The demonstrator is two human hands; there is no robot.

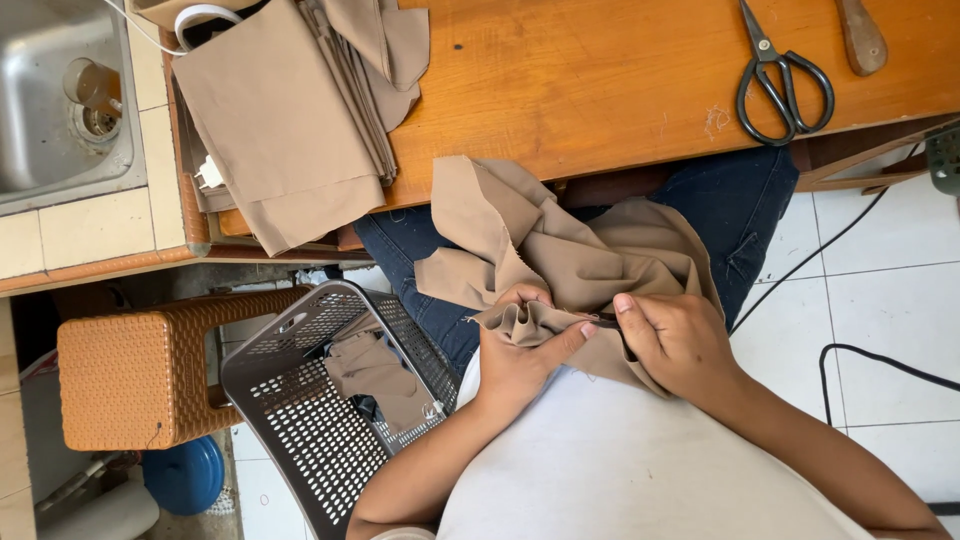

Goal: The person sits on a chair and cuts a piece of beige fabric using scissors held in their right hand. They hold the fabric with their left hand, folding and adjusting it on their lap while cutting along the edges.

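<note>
Crumpled tan cotton fabric piece [560, 250] is lying across the person's lap, below the orange wooden bench [600, 80]. Left hand [520, 350] and right hand [680, 340] are both pinching its folded edge, fingers pressed together.

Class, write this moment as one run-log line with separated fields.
left hand: pinching tan fabric piece | right hand: gripping same fabric | on lap | scissors on wooden table | basket beside
</note>
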